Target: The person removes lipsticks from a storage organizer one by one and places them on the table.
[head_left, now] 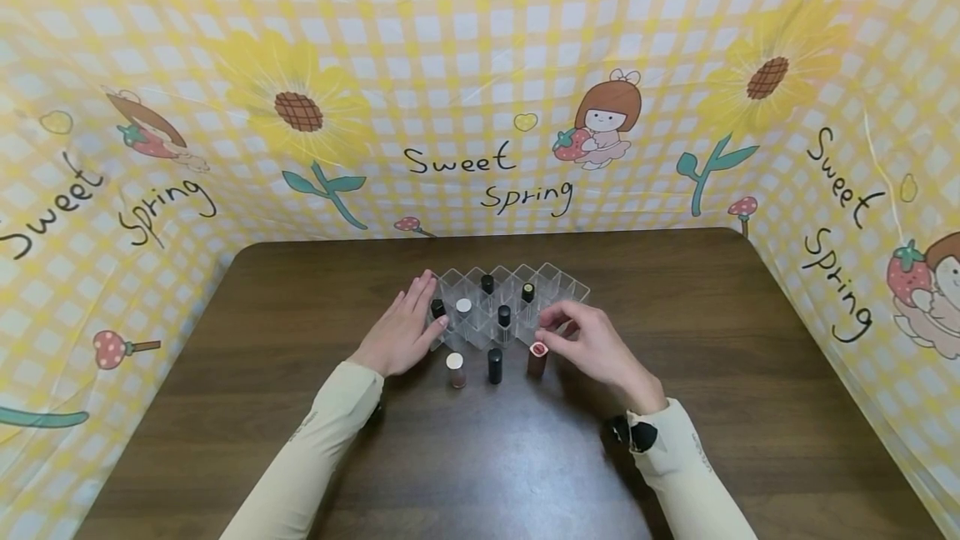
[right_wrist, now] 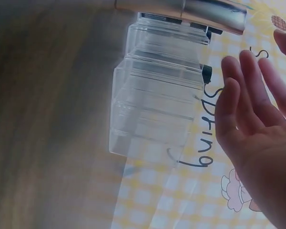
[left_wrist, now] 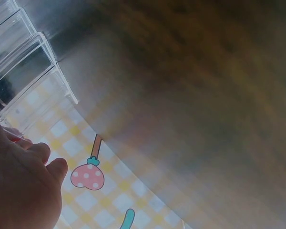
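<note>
A clear compartment organizer (head_left: 551, 273) stands on the table, holding several upright cosmetic tubes, among them a black-capped tube (head_left: 504, 317) and a white-capped tube (head_left: 463, 307). My left hand (head_left: 401, 327) lies along its left end, fingers straight, the thumb over its front corner. Beside the front right part hovers my right hand (head_left: 588, 340), fingers loosely bent and nothing between them. The thumb is close over a reddish-brown lipstick tube (head_left: 537, 361), which stands in front of the organizer. In the right wrist view a shiny metallic tube (right_wrist: 200, 13) appears apart from the fingers.
Left of the reddish-brown tube, in the same row, stand a black tube (head_left: 495, 367) and a pinkish tube with a white top (head_left: 456, 372). The dark wooden table (head_left: 480, 465) is bordered at the back and sides by yellow checked cloth (head_left: 465, 90).
</note>
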`<action>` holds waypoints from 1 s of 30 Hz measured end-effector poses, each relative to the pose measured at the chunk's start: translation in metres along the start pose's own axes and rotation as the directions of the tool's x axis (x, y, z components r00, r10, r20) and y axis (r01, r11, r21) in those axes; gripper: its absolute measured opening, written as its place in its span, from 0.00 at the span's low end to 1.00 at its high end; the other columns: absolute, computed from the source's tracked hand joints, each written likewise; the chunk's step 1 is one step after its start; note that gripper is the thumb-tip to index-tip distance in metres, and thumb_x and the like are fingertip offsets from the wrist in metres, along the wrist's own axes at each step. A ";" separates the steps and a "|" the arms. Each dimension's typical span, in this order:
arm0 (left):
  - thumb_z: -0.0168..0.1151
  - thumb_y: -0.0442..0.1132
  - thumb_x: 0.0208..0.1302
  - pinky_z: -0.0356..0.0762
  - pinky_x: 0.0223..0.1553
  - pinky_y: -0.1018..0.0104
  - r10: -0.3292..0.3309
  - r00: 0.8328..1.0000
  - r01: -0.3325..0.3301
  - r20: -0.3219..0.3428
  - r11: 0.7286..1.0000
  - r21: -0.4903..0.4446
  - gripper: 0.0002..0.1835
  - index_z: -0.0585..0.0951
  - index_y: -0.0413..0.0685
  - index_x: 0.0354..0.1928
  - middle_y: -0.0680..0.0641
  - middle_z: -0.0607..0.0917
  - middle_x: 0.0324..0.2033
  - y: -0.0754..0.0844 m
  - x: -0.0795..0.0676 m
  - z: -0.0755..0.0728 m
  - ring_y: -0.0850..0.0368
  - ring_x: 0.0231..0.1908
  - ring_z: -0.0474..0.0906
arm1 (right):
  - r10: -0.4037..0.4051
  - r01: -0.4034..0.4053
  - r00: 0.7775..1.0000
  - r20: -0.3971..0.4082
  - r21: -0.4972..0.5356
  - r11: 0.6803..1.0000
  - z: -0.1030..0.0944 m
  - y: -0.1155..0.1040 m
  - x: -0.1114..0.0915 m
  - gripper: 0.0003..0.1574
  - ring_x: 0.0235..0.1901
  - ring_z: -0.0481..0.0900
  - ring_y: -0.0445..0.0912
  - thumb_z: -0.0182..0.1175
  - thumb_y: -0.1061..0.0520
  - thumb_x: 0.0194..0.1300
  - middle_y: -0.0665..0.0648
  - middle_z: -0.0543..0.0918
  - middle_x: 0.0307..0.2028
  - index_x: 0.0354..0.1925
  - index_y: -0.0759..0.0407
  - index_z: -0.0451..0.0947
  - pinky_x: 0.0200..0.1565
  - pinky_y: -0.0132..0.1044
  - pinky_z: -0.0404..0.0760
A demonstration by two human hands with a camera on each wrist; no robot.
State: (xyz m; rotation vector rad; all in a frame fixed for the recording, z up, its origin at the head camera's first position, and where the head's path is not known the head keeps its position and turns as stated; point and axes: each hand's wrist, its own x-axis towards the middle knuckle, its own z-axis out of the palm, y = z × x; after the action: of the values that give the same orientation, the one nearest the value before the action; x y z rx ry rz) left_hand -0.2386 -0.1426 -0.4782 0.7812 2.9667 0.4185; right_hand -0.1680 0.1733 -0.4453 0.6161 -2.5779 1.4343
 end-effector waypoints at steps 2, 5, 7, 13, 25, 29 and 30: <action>0.34 0.60 0.75 0.45 0.75 0.49 -0.002 1.000 0.002 0.004 1.000 -0.004 0.39 0.45 0.43 0.76 0.45 0.41 0.77 0.000 0.000 -0.001 0.45 0.76 0.42 | -0.022 0.022 0.999 -0.026 -0.013 1.000 -0.001 -0.001 0.002 0.10 0.36 0.82 0.43 0.67 0.60 0.60 0.53 0.85 0.36 0.40 0.62 0.81 0.39 0.43 0.82; 0.31 0.62 0.74 0.44 0.75 0.49 -0.003 1.000 0.003 0.011 1.000 -0.005 0.40 0.44 0.43 0.76 0.47 0.39 0.77 0.000 0.000 -0.001 0.46 0.76 0.41 | -0.062 0.059 0.996 -0.066 -0.048 0.997 -0.002 -0.002 0.005 0.11 0.37 0.81 0.47 0.67 0.61 0.59 0.54 0.85 0.38 0.41 0.62 0.81 0.38 0.43 0.82; 0.30 0.63 0.74 0.44 0.75 0.49 -0.004 1.000 0.004 0.014 1.000 -0.005 0.40 0.44 0.44 0.76 0.47 0.39 0.77 0.000 0.000 -0.002 0.46 0.76 0.41 | -0.083 0.076 0.992 -0.091 -0.074 0.994 -0.003 -0.002 0.007 0.11 0.39 0.80 0.49 0.68 0.61 0.58 0.55 0.85 0.39 0.41 0.62 0.81 0.39 0.44 0.81; 0.29 0.64 0.74 0.44 0.75 0.49 -0.005 1.000 0.005 0.016 1.000 -0.001 0.40 0.44 0.43 0.76 0.47 0.39 0.77 0.000 -0.001 -0.001 0.46 0.76 0.41 | -0.116 0.100 0.985 -0.132 -0.120 0.988 -0.005 -0.001 0.015 0.15 0.45 0.75 0.50 0.69 0.61 0.56 0.56 0.84 0.41 0.43 0.62 0.80 0.45 0.49 0.77; 0.32 0.62 0.75 0.44 0.75 0.49 -0.008 1.000 0.008 0.011 1.000 -0.013 0.39 0.44 0.44 0.76 0.46 0.40 0.77 0.000 -0.001 0.000 0.46 0.76 0.40 | -0.068 0.048 0.988 -0.137 -0.148 0.988 -0.005 0.004 0.028 0.20 0.51 0.70 0.51 0.70 0.57 0.56 0.56 0.82 0.45 0.47 0.63 0.80 0.53 0.45 0.70; 0.32 0.61 0.75 0.45 0.75 0.48 -0.005 1.000 0.005 0.005 1.000 -0.011 0.39 0.44 0.44 0.76 0.46 0.41 0.77 0.000 -0.001 0.000 0.46 0.76 0.40 | -0.048 0.029 0.991 -0.126 -0.155 0.988 -0.003 0.007 0.031 0.20 0.52 0.70 0.52 0.69 0.57 0.57 0.57 0.82 0.46 0.48 0.63 0.80 0.55 0.47 0.68; 0.33 0.61 0.75 0.45 0.75 0.48 -0.005 1.000 0.005 0.004 1.000 -0.013 0.39 0.44 0.44 0.76 0.45 0.41 0.77 0.000 -0.001 0.000 0.46 0.76 0.40 | -0.045 0.025 0.991 -0.122 -0.159 0.987 -0.003 0.008 0.032 0.20 0.52 0.69 0.53 0.69 0.57 0.57 0.57 0.82 0.46 0.48 0.63 0.79 0.55 0.48 0.68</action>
State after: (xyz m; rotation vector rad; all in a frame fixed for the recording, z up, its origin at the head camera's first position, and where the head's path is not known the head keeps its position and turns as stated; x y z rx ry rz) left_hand -0.2378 -0.1432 -0.4781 0.7723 2.9583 0.4346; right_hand -0.2008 0.1704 -0.4408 0.5280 -2.5372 1.2038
